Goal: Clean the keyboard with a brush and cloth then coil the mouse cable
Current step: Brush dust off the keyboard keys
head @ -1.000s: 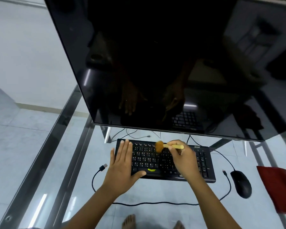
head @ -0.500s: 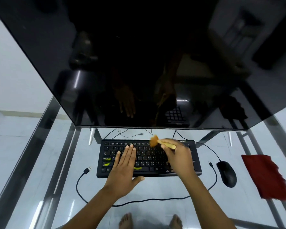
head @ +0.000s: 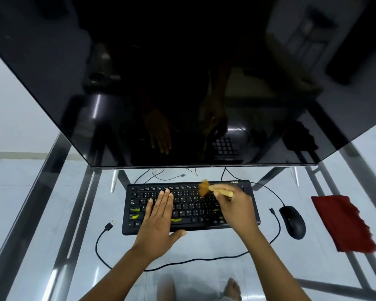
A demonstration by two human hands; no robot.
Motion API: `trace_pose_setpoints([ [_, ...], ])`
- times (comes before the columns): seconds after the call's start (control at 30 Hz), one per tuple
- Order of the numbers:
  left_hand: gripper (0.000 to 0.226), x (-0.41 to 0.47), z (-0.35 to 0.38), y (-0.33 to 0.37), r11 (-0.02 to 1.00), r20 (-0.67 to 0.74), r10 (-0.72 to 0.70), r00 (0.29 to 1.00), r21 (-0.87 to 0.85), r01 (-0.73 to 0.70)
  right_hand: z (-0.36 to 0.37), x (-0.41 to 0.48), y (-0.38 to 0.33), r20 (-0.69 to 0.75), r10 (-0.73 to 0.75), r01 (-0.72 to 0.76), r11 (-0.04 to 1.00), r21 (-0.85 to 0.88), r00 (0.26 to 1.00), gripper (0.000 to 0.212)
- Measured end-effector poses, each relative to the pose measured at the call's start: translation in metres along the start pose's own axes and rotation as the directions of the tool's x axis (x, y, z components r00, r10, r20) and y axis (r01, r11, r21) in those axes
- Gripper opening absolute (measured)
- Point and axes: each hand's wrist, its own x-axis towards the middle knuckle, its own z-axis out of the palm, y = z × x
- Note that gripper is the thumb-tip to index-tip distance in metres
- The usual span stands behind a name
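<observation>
A black keyboard (head: pixel 195 205) with a few yellow-green marks lies on the glass table below the monitor. My left hand (head: pixel 159 218) rests flat on its left half, fingers straight. My right hand (head: pixel 234 208) grips the pale wooden handle of a small brush (head: pixel 213 189), whose orange-brown bristles touch the top key rows near the middle. A black mouse (head: pixel 292 221) sits to the right of the keyboard. Its cable (head: pixel 182 260) loops loosely in front of the keyboard to a USB plug at the left. A red cloth (head: pixel 343 222) lies at the far right.
A big dark monitor (head: pixel 182 83) overhangs the back of the glass table (head: pixel 52 213), mirroring my hands. Thin cables (head: pixel 161 175) trail behind the keyboard. Metal frame bars run under the glass at left and right. My bare feet show through the glass below.
The view has shifted, so the keyboard sits lower and more central. My left hand slid from the keyboard's left edge toward its middle. The brush stays on the top rows.
</observation>
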Motion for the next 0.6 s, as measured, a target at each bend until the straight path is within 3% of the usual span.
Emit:
trace_pose_setpoints([
  [0.1,0.1,0.0,-0.001,-0.002,1.0,-0.004,0.004,1.0,-0.005,-0.004,-0.001,-0.012,0.001,0.228,0.049,-0.057,0.998,0.03,0.972,0.01],
  [0.17,0.1,-0.001,-0.001,-0.002,1.0,0.004,0.006,1.0,0.008,-0.006,0.0,-0.017,0.005,0.06,-0.026,0.032,0.995,-0.093,0.998,0.006],
  [0.2,0.1,-0.001,-0.001,-0.002,1.0,0.009,0.003,1.0,0.013,-0.004,-0.001,-0.018,0.009,-0.081,-0.053,0.047,0.996,-0.075,0.995,0.007],
  [0.23,0.099,-0.001,-0.001,-0.001,1.0,0.012,0.0,1.0,0.015,0.0,-0.002,-0.018,0.011,-0.128,-0.019,0.02,1.0,0.005,0.992,0.009],
  [0.3,0.098,0.0,-0.001,0.0,1.0,0.014,-0.006,1.0,0.014,0.005,-0.002,-0.019,0.007,0.031,0.096,-0.099,0.987,0.124,0.995,0.012],
  [0.33,0.098,0.0,-0.001,-0.001,1.0,0.02,-0.009,1.0,0.012,0.009,0.0,-0.021,0.006,0.16,0.1,-0.118,0.988,0.104,0.982,0.013],
  [0.37,0.098,0.0,0.0,-0.001,1.0,0.029,-0.013,0.999,0.009,0.013,0.002,-0.022,0.006,0.201,0.077,-0.088,0.995,0.043,0.976,0.013],
  [0.43,0.099,0.0,0.0,-0.001,1.0,0.033,-0.012,0.999,0.016,0.012,0.005,-0.019,0.006,0.044,0.026,-0.025,1.0,-0.008,0.999,0.013],
  [0.47,0.1,0.001,0.0,0.0,1.0,0.036,-0.016,0.999,0.02,0.015,0.006,-0.016,0.004,-0.041,0.039,-0.038,0.999,0.037,0.998,0.013],
  [0.5,0.101,0.002,-0.001,0.001,1.0,0.038,-0.023,0.999,0.019,0.022,0.006,-0.013,0.002,-0.034,0.08,-0.076,0.991,0.109,0.996,0.013],
  [0.53,0.103,0.002,-0.002,0.003,1.0,0.038,-0.027,0.999,0.016,0.026,0.008,-0.01,-0.003,0.042,0.113,-0.119,0.979,0.164,0.993,0.014],
  [0.6,0.106,0.003,-0.006,0.007,1.0,0.05,-0.023,0.998,0.012,0.022,0.011,-0.007,-0.011,0.333,0.153,-0.214,0.964,0.155,0.93,0.012],
])
